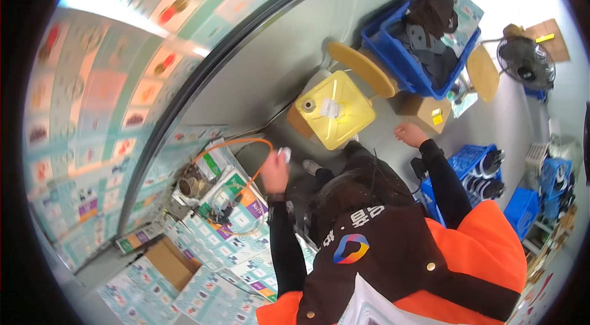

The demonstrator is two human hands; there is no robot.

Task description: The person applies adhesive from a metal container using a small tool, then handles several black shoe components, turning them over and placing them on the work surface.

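Observation:
My left hand is closed round a small white object, smeared by motion, whose kind I cannot make out. An orange cord or hose arches from the left to this hand, and another stretch of it loops below over the stacked printed boxes. Out to the right, my right hand has its fingers curled in; anything between them is too small to tell. Between and beyond both hands stands a square yellow metal can with a round cap. Right of it, near my right hand, is a brown cardboard box.
Printed boxes are stacked at the left, beside an open carton. Blue crates with dark cloth stand beyond a round wooden stool. A black fan is at far right. Another blue basket holds shoes.

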